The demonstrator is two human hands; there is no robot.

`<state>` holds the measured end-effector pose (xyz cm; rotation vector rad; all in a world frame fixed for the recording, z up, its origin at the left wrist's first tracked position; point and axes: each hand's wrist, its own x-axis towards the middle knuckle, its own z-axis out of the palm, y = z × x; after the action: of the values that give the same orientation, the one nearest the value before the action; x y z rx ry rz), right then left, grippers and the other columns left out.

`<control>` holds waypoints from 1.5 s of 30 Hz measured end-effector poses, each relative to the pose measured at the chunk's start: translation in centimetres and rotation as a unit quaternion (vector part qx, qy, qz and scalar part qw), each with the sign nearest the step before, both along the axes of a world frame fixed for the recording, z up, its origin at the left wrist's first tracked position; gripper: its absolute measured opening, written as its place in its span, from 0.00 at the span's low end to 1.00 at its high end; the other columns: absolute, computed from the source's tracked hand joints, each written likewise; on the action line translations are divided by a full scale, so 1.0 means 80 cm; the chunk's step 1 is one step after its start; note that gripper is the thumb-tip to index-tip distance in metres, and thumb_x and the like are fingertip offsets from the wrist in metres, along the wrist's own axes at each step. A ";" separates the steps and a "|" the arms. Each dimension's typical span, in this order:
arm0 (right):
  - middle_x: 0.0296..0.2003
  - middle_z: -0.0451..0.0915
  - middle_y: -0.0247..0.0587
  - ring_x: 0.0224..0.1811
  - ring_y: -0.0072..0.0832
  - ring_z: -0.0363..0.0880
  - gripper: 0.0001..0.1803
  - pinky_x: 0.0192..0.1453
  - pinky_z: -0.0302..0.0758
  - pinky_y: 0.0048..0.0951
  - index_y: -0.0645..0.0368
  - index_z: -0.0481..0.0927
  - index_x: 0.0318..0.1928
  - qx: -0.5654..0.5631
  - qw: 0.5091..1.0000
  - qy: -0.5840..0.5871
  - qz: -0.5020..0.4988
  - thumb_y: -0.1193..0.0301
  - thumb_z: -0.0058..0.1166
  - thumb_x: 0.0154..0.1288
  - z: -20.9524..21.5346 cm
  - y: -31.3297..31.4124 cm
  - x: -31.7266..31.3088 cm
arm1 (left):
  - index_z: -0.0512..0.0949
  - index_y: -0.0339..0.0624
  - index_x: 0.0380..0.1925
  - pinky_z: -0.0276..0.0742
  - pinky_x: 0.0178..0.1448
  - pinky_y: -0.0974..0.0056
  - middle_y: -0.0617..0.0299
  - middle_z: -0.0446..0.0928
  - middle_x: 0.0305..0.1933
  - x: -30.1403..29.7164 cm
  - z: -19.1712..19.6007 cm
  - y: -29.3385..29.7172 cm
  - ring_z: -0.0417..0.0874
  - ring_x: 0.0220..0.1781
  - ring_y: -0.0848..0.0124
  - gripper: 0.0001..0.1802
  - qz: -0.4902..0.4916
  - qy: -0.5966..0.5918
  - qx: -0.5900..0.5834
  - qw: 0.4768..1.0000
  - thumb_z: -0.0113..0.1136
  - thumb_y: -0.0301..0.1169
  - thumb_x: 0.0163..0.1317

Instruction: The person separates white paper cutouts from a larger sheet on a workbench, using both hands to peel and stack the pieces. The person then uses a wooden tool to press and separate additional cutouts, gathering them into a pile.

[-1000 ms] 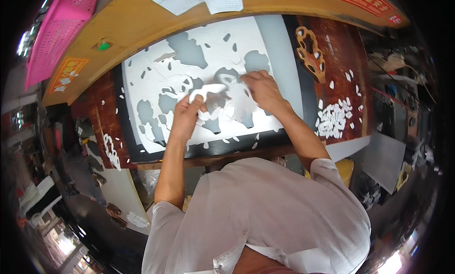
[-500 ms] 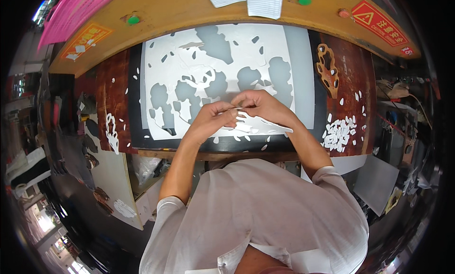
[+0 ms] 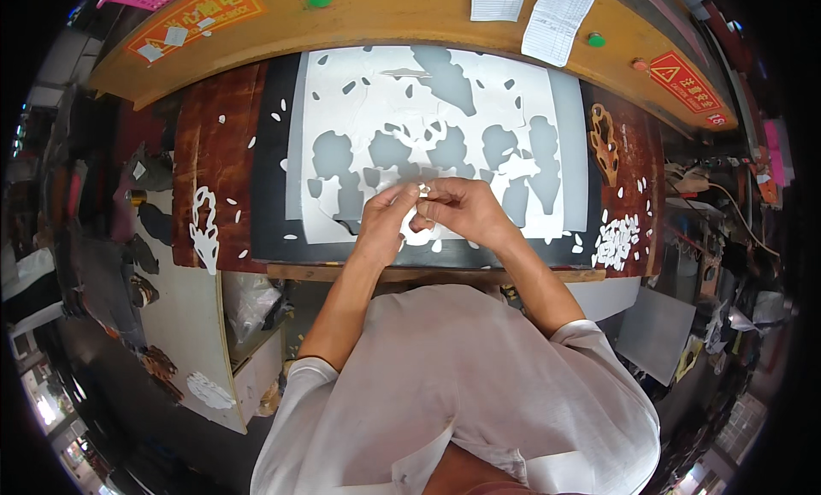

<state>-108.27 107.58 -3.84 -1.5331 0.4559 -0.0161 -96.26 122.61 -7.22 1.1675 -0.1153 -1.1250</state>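
Note:
My left hand (image 3: 386, 223) and my right hand (image 3: 472, 211) meet over the near edge of a white sheet (image 3: 385, 84) with several shaped holes cut through it. Both are closed, thumbs and fingers pinching a small white cut piece (image 3: 423, 189) between the fingertips. More white material (image 3: 419, 237) shows just beneath the hands, partly covered by them. Behind the fingers, a loose white scrap (image 3: 517, 166) lies across one of the holes. The sheet rests on a grey board (image 3: 575, 153) that shows through its cut-outs.
A brown metal cutting die (image 3: 605, 144) stands at the right, with a heap of small white pieces (image 3: 617, 243) nearer. On the left lies a white openwork cut-out (image 3: 203, 230). A yellow machine beam (image 3: 385, 20) with green buttons spans the far side. Small scraps dot the black mat (image 3: 351, 254).
The view has swung left, so the bench appears further right. The larger white piece at my fingers no longer extends to the right; a scrap now lies over a hole behind my right hand.

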 end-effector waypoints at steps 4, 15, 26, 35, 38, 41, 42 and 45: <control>0.33 0.89 0.39 0.35 0.20 0.85 0.11 0.45 0.83 0.28 0.67 0.88 0.49 0.004 0.996 0.019 -0.088 0.72 0.58 0.76 -0.011 0.010 0.014 | 0.82 0.34 0.49 0.84 0.44 0.62 0.64 0.79 0.34 0.019 -0.004 0.026 0.78 0.30 0.73 0.17 -0.029 -0.006 -0.062 0.998 0.59 0.40 0.81; 0.22 0.81 0.49 0.27 0.36 0.82 0.37 0.37 0.77 0.45 0.67 0.86 0.32 -0.262 0.941 0.189 -0.099 0.39 0.58 0.74 -0.057 -0.004 -0.027 | 0.79 0.38 0.49 0.84 0.45 0.59 0.61 0.79 0.41 0.092 -0.035 0.112 0.82 0.40 0.70 0.18 0.063 0.017 -0.059 0.996 0.54 0.43 0.83; 0.51 0.87 0.45 0.52 0.39 0.90 0.18 0.57 0.91 0.45 0.60 0.79 0.58 0.479 0.835 0.030 -0.268 0.62 0.62 0.79 -0.144 0.129 -0.037 | 0.79 0.34 0.45 0.85 0.38 0.65 0.60 0.80 0.37 0.056 -0.072 0.160 0.82 0.35 0.72 0.15 0.072 0.008 0.010 0.997 0.57 0.38 0.82; 0.43 0.87 0.43 0.44 0.30 0.90 0.07 0.51 0.94 0.35 0.64 0.81 0.50 0.392 0.879 0.011 -0.272 0.81 0.58 0.74 -0.128 0.140 -0.019 | 0.79 0.31 0.51 0.89 0.45 0.61 0.57 0.81 0.39 0.049 -0.079 0.188 0.84 0.36 0.71 0.15 0.005 -0.025 0.018 1.000 0.57 0.36 0.81; 0.44 0.87 0.44 0.45 0.31 0.90 0.07 0.51 0.94 0.35 0.65 0.81 0.50 0.379 0.885 -0.011 -0.270 0.80 0.59 0.74 -0.125 0.141 -0.022 | 0.78 0.33 0.56 0.90 0.45 0.60 0.56 0.82 0.44 0.046 -0.081 0.197 0.87 0.39 0.70 0.14 0.027 -0.012 0.027 0.999 0.55 0.33 0.82; 0.42 0.86 0.43 0.45 0.32 0.90 0.07 0.52 0.94 0.37 0.65 0.80 0.49 0.372 0.892 -0.022 -0.254 0.81 0.58 0.73 -0.117 0.137 -0.020 | 0.75 0.36 0.65 0.89 0.43 0.61 0.57 0.81 0.51 0.040 -0.088 0.200 0.87 0.42 0.69 0.17 0.052 -0.044 0.007 0.998 0.53 0.30 0.83; 0.42 0.86 0.43 0.45 0.32 0.90 0.07 0.53 0.93 0.37 0.65 0.80 0.49 0.370 0.897 -0.027 -0.241 0.82 0.57 0.73 -0.113 0.137 -0.016 | 0.73 0.38 0.70 0.86 0.46 0.63 0.58 0.80 0.54 0.040 -0.091 0.201 0.85 0.47 0.70 0.20 0.058 -0.049 -0.002 0.997 0.55 0.30 0.82; 0.44 0.84 0.38 0.54 0.33 0.86 0.10 0.56 0.93 0.41 0.61 0.79 0.51 0.341 0.918 -0.029 -0.202 0.76 0.54 0.72 -0.089 0.140 -0.001 | 0.72 0.40 0.71 0.83 0.54 0.64 0.61 0.79 0.57 0.037 -0.096 0.204 0.81 0.54 0.72 0.24 0.081 -0.262 0.084 0.958 0.60 0.32 0.79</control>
<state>-108.34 118.81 -10.92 -0.7334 0.6432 -0.2033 -93.33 138.93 -14.90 1.5811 -0.3303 -0.6686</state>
